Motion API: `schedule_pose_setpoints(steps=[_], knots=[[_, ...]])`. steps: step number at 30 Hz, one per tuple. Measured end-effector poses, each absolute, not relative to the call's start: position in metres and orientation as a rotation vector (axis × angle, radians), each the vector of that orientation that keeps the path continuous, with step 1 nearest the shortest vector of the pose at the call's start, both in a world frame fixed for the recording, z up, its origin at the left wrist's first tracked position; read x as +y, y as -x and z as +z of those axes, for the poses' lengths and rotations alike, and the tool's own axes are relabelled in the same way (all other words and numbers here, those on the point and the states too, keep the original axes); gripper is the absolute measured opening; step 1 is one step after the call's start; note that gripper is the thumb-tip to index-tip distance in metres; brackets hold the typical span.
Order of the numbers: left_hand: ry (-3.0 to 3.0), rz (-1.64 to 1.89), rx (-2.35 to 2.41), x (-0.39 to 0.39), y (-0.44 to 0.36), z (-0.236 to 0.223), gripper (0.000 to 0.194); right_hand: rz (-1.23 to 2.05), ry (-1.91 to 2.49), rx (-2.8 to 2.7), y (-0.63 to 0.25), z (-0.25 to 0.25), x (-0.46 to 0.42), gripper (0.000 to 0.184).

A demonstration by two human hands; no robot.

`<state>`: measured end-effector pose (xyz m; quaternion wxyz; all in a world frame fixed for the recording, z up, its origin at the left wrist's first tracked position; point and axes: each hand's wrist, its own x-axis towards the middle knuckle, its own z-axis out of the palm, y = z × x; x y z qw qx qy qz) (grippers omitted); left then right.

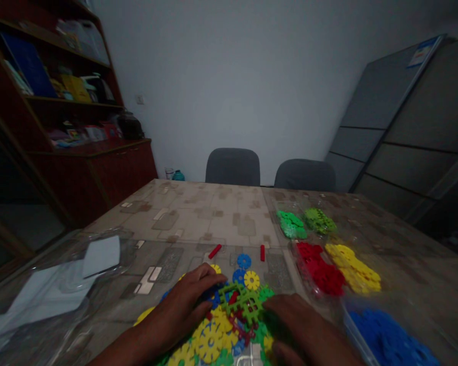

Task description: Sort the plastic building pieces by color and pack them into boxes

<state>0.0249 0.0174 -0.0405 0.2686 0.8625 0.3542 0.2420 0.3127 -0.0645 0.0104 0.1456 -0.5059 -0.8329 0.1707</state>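
My left hand (pixel 187 302) lies over a heap of plastic interlocking pieces (pixel 217 335) at the table's near edge, fingers curled towards a green lattice piece (pixel 244 301). My right hand (pixel 301 328) rests on the heap's right side, fingers bent over the pieces beside that lattice. Whether either hand grips a piece is hidden. Blue (pixel 244 261) and yellow (pixel 251 280) gear discs lie just beyond my fingers.
Sorted piles sit at the right: green (pixel 292 224), light green (pixel 319 220), red (pixel 320 269), yellow (pixel 353 267), blue (pixel 385 338). Two red sticks (pixel 215 251) lie mid-table. A clear plastic bag (pixel 61 279) lies left. Two chairs (pixel 232 166) stand behind the table (pixel 213 208); shelves at left.
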Motion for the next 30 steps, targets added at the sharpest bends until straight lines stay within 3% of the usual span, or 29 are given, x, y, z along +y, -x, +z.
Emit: schedule_pose_setpoints(steps=[3,6,15,20,24,30], knots=[[-2.254,0.718,1.043,0.019,-0.022,-0.038,0.041,0.596,1.559,-2.401,-0.291,0.000,-0.053,0.067],[-2.169,0.734,1.159,0.021,-0.022,-0.033,0.036,0.636,1.642,-2.351,-0.276,-0.002,-0.042,0.070],[-2.296,0.566,1.091,0.019,-0.014,-0.018,0.037,0.599,1.500,-2.306,-0.252,-0.005,-0.035,0.032],[-2.402,0.299,1.050,0.013,-0.015,-0.005,0.040,0.560,1.535,-2.369,-0.249,-0.012,-0.035,0.031],[-2.553,0.282,1.013,0.015,-0.021,-0.005,0.009,0.560,1.495,-2.329,-0.256,-0.015,-0.032,0.023],[-2.442,0.517,0.914,0.022,-0.017,-0.012,0.020,0.559,1.230,-2.220,-0.262,-0.018,-0.034,0.023]])
